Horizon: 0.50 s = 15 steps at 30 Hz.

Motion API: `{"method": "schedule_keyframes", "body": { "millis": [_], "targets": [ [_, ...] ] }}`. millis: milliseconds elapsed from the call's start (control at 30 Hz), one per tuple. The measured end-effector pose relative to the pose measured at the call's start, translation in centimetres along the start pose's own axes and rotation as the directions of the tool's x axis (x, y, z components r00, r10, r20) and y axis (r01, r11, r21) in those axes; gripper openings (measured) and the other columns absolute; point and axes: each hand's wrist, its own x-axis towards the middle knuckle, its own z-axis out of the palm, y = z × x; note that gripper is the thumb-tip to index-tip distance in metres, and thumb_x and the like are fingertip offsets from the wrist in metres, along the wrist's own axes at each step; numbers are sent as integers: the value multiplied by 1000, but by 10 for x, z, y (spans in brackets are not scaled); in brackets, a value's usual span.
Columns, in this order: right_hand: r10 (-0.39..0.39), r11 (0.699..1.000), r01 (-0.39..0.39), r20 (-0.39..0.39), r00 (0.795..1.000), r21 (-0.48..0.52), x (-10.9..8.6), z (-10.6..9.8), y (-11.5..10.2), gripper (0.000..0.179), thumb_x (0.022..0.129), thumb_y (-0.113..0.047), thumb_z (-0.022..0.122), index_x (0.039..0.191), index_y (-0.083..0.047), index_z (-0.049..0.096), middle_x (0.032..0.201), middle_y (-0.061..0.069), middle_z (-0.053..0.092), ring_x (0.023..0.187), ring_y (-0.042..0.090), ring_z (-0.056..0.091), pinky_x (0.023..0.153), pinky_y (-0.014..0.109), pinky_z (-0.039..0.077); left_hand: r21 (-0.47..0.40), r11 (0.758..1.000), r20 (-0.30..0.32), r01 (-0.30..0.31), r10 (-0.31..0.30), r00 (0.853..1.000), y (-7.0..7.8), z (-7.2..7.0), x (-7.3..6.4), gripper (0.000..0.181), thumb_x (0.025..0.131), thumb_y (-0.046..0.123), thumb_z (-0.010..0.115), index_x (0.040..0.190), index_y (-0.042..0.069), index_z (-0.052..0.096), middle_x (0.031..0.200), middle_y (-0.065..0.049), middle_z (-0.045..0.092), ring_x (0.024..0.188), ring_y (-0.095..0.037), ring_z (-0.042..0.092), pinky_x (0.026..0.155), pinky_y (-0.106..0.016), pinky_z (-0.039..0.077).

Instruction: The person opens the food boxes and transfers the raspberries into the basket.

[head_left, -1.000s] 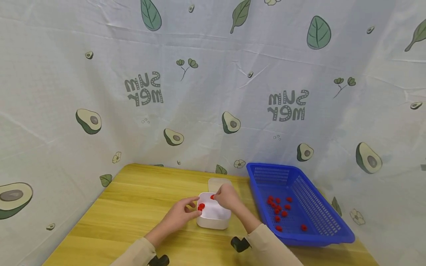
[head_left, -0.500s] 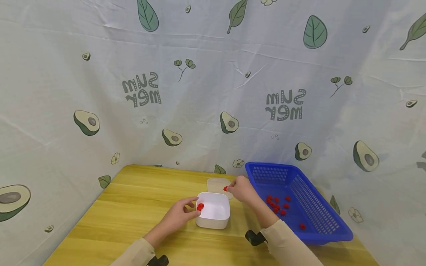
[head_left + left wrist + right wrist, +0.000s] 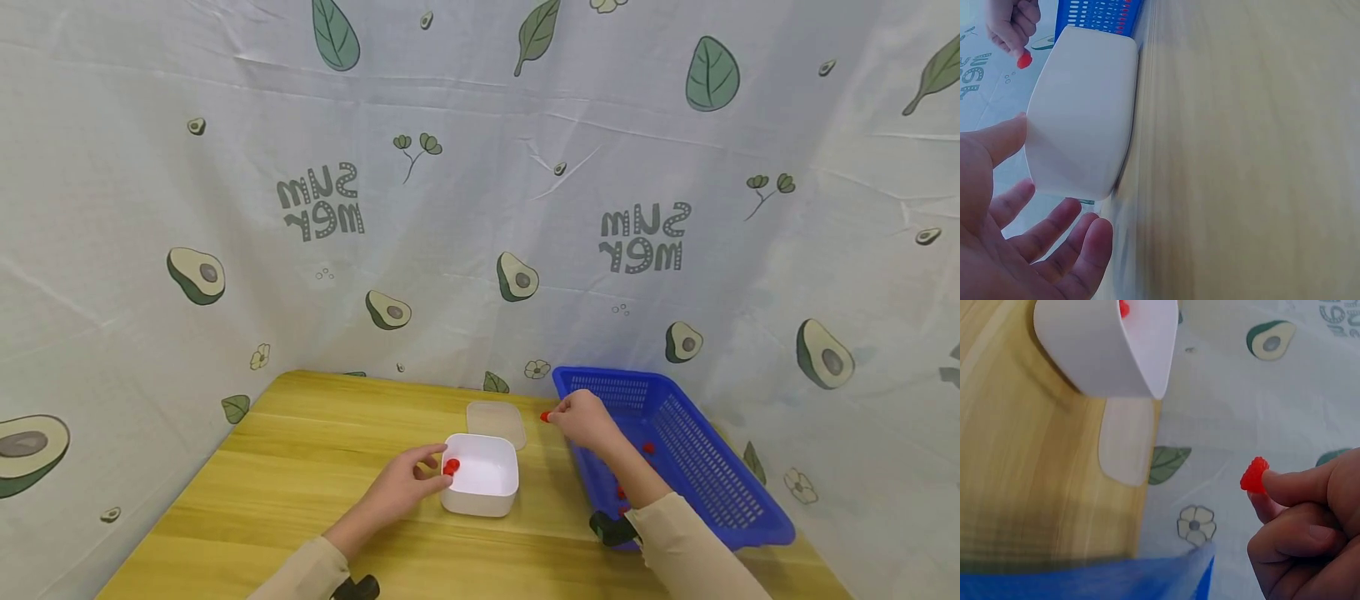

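Note:
A red raspberry [image 3: 1255,475] is pinched between the thumb and index finger of my right hand [image 3: 588,421]. That hand is above the left rim of the blue basket [image 3: 712,467], where a few red raspberries [image 3: 648,448] show; my forearm hides others. My left hand [image 3: 405,483] rests against the left side of the white square box [image 3: 480,505], its thumb and fingertips at the wall and rim, fingers loosely spread. Inside the box, red raspberries [image 3: 451,467] lie along the left wall, close to the left fingertips. The left wrist view shows only the box's outer wall [image 3: 1082,112].
A translucent flat lid [image 3: 495,419] lies on the wooden table [image 3: 337,433] behind the box. A printed white cloth [image 3: 450,208] hangs behind the table. The basket's tall wall stands at the right, under my right forearm.
My right hand has moved from inside the box, across the lid, rightward to the basket's rim with the raspberry pinched. My left hand has stayed at the box.

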Motion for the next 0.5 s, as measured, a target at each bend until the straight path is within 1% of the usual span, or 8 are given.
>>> {"method": "schedule_keyframes", "body": {
  "millis": [33,133,167,233,367,500],
  "targets": [
    [8,1000,-8,2,1000,1,0,-4,3,28,95,-13,65,68,-5,66,51,-5,35,44,9,30,44,24,29,0,1000,-1,-1,1,1000,0,0,0,55,90,36,76,139,18,60,115,-5,63,94,-22,55,74,-34,48],
    [29,1000,-29,6,1000,11,0,-16,11,20,96,-13,64,85,1,73,52,-5,36,45,9,32,46,25,32,-1,1000,-4,-8,8,1000,0,0,1,54,90,35,76,139,18,60,114,-6,64,93,-22,56,75,-34,48],
    [32,999,-32,8,999,16,0,-19,14,19,97,-13,64,94,3,74,52,-5,36,46,9,32,47,25,33,-2,1000,-4,-10,10,1000,0,0,1,54,90,35,76,139,18,60,114,-6,64,93,-22,56,75,-34,48],
    [44,999,-44,19,999,31,0,-26,21,22,97,-14,64,103,6,73,53,-6,36,47,8,33,49,26,35,-3,1000,-3,-12,12,1000,0,1,2,55,90,36,76,139,18,60,114,-6,64,93,-22,56,75,-34,49],
    [56,998,-57,37,998,26,1,-36,34,24,97,-14,64,104,8,72,56,-5,36,48,9,35,52,28,38,2,1000,0,-7,7,1000,0,1,1,56,90,35,76,139,17,60,114,-6,64,93,-22,55,74,-33,49],
    [50,999,-50,30,998,2,4,-44,49,20,95,-14,66,92,5,74,59,-5,38,49,10,39,52,29,38,12,1000,-8,-4,4,1000,0,1,0,55,90,35,76,139,17,60,114,-5,64,93,-21,55,73,-33,48]
  ]
}}
